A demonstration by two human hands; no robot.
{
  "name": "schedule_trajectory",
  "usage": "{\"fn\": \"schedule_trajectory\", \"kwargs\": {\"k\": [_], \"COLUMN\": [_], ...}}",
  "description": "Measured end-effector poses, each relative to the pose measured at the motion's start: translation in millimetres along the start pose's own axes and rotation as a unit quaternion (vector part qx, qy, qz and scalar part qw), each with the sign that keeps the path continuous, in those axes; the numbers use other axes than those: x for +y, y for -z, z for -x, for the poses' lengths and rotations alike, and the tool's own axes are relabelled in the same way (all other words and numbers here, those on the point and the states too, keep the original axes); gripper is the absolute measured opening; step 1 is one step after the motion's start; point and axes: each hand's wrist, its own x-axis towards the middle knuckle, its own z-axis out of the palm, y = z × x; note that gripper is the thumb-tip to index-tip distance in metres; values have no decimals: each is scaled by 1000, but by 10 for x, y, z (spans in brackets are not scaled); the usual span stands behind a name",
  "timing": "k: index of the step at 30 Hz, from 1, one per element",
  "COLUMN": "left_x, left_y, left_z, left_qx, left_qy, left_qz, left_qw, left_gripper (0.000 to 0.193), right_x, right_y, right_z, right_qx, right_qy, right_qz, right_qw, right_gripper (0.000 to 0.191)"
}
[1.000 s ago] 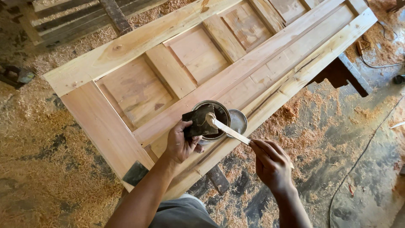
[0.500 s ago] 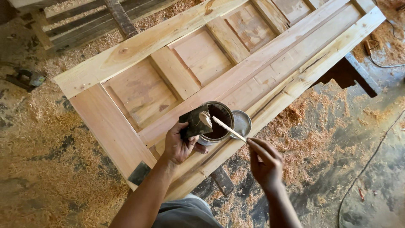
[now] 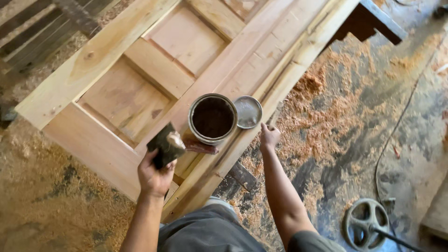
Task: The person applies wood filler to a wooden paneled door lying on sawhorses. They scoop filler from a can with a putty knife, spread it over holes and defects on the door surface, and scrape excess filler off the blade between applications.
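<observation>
Head: one can [image 3: 213, 118], one lid [image 3: 248, 112].

Open tin [image 3: 213, 118] standing on panelled door [image 3: 93, 60], lid [image 3: 248, 112] touching it on right. Pad [image 3: 166, 144] in left hand [image 3: 154, 175], just left of tin. Right hand [image 3: 269, 136] at door's near edge, below lid. Wheel [image 3: 366, 221] on floor, far right. Sawdust [image 3: 322, 107] right of door.

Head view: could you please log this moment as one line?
left hand: holds dark pad | right hand: on door edge | open can, lid on door
</observation>
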Motion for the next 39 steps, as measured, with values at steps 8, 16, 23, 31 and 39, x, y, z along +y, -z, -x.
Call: {"fn": "schedule_trajectory", "kwargs": {"k": [8,16,23,31,39], "left_x": [-159,131,277,687,1040], "left_y": [1068,1478,1360,1253,2063], "left_z": [182,-105,159,609,786], "left_qx": [38,-101,146,165,64], "left_qy": [-33,141,-15,-52,-54], "left_qz": [-24,57,-28,-31,13], "left_qw": [998,983,989,984,996], "left_gripper": [33,56,34,21,34], "right_x": [-184,-9,-540,-987,-1135], "right_y": [-4,529,686,-222,-436], "right_z": [-96,-132,441,1436,1665], "right_qx": [55,-56,5,-137,-204], "right_qy": [-11,-42,425,652,600], "right_qz": [116,-275,106,187,238], "right_qw": [992,959,899,722,736], "right_gripper": [32,13,23,12,2]}}
